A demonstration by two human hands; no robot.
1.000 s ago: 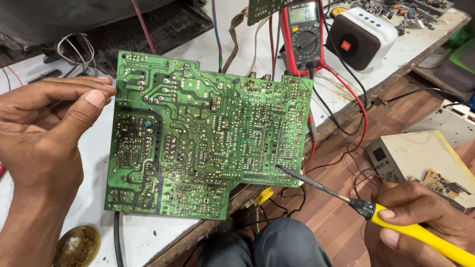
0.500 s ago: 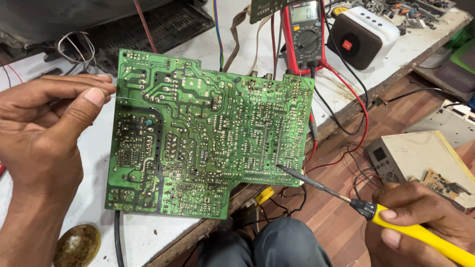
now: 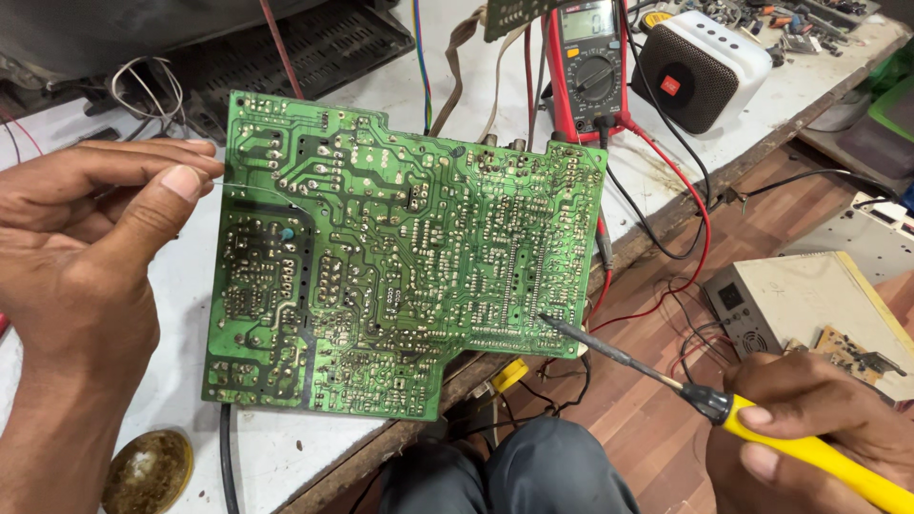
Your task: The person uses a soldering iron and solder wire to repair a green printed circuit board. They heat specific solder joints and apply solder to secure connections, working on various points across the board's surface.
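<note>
Green board: large circuit board point(image 3: 400, 257), solder side up, stands at the middle of the head view on the white surface point(image 3: 181, 314), its lower right corner jutting past the surface edge.
Left hand: left hand point(image 3: 81, 257) sits at the board's left edge; thumb and fingers point(image 3: 181, 181) are pinched narrow on a thin solder wire point(image 3: 257, 190) that runs right onto the upper left of the board.
Right hand: right hand point(image 3: 809, 419) is low at the right, fingers wrapped shut around the yellow handle of a soldering iron point(image 3: 724, 409).
Iron tip: dark shaft slants up and left; its point touches the board near the lower right edge.
Behind the board: red-cased multimeter point(image 3: 590, 67) lies on the surface, red and black leads trailing down to the right; white and black speaker box point(image 3: 700, 67) just beside it.
Lower left: round tin of brownish flux point(image 3: 148, 471) rests on the surface, near the left wrist.
Right, off the surface: beige metal case point(image 3: 809, 300) lies on the wooden floor point(image 3: 638, 314).
Bottom centre: knee in dark trousers point(image 3: 543, 471) shows below the board.
</note>
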